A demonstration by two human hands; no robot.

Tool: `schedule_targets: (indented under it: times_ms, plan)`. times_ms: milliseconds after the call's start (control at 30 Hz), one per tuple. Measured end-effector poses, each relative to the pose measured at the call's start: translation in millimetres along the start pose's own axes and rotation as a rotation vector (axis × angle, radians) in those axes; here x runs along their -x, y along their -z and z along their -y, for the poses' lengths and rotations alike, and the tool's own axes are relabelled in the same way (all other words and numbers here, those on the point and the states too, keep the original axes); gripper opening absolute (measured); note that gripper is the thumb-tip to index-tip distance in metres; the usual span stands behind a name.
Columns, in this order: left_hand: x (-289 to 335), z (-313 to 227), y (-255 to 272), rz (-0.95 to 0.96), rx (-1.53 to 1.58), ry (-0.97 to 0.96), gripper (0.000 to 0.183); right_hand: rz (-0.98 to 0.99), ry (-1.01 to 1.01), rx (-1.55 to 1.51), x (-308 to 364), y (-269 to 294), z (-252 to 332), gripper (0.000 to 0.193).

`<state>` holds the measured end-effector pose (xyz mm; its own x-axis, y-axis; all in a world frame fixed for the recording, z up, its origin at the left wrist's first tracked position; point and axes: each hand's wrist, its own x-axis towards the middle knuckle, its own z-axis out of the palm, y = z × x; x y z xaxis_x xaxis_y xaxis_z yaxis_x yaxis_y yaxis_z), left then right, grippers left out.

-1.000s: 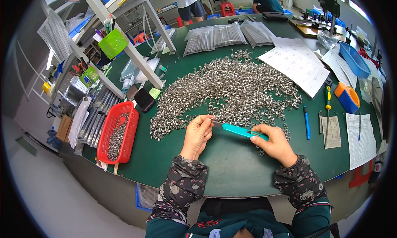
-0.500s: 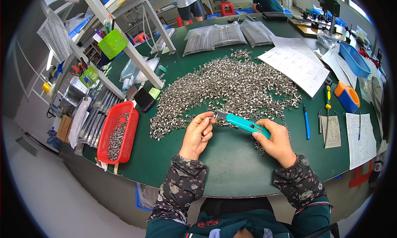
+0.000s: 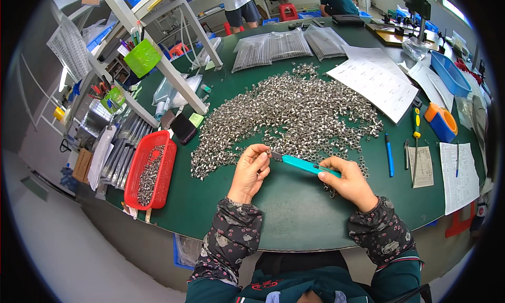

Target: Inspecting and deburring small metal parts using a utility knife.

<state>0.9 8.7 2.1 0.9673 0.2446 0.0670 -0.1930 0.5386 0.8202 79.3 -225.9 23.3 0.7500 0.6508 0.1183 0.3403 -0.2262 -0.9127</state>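
Observation:
My right hand (image 3: 348, 182) grips a teal utility knife (image 3: 302, 163). Its dark blade points left and meets the fingertips of my left hand (image 3: 250, 172). Those fingers are pinched around a small metal ring (image 3: 269, 152), mostly hidden by the fingertips. Just beyond both hands spreads a broad heap of small silvery metal rings (image 3: 284, 113) on the green tabletop (image 3: 294, 219). A few loose rings lie beside and partly behind my right hand.
Left of the heap is a red basket (image 3: 171, 166) holding more metal pieces. Bagged rods (image 3: 289, 44) lie behind the heap. To the right are paper sheets (image 3: 376, 87), a blue pen (image 3: 389, 154), a yellow-handled screwdriver (image 3: 416, 123) and an orange-and-blue tape dispenser (image 3: 441, 122). A white shelf post (image 3: 181, 82) stands left.
The knife has turned in my right hand, so its narrow edge now shows more. Its blade tip has shifted slightly left and down at my left fingertips.

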Motion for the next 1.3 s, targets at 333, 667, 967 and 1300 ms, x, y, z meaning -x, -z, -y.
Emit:
schedule_targets:
  times_ms: [333,667,967,1300]
  plan:
    - [-1.3,-0.8,2.2,-0.076,0.093,0.082,0.014,-0.278,0.194,-0.042,-2.5,6.4,5.6,0.023]
    - [-4.2,27.6,-25.8,-0.054,-0.989,-0.087,0.016,-0.368,0.24,-0.07,-1.7,2.3,4.4,0.025]
    - [-1.1,35.9,-62.3,-0.008,-1.843,-0.255,0.012,-0.399,0.293,-0.079,-1.8,0.9,-1.6,0.025]
    - [-7.3,36.8,-55.2,0.037,-1.866,-0.236,0.014,-0.339,0.243,-0.063,-3.4,2.1,-1.1,0.025]
